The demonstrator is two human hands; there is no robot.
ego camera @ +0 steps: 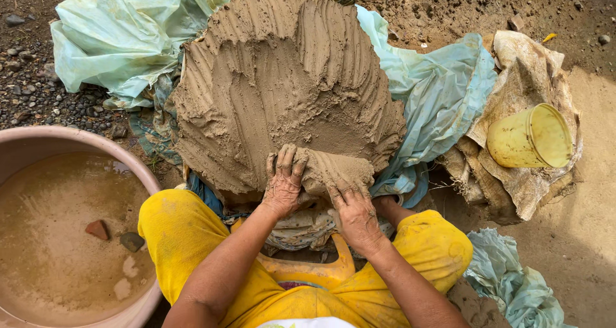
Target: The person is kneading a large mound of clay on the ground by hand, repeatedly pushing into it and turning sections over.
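Observation:
A big mound of wet grey-brown clay (282, 78), scored with finger grooves, lies on pale green plastic sheeting (122, 39) in front of me. At its near edge both hands grip one lump of clay (333, 171) pulled off the mound. My left hand (282, 184) clutches the lump's left side with fingers dug in. My right hand (355, 212) presses on its near right side. Both hands are smeared with clay. My knees in yellow cloth (179, 232) flank the hands.
A large pink basin (77, 139) of muddy water with small stones in it stands at the left. A yellow plastic cup (529, 137) lies on its side on a dirty woven sack (532, 58) at the right. Gravel and bare earth surround everything.

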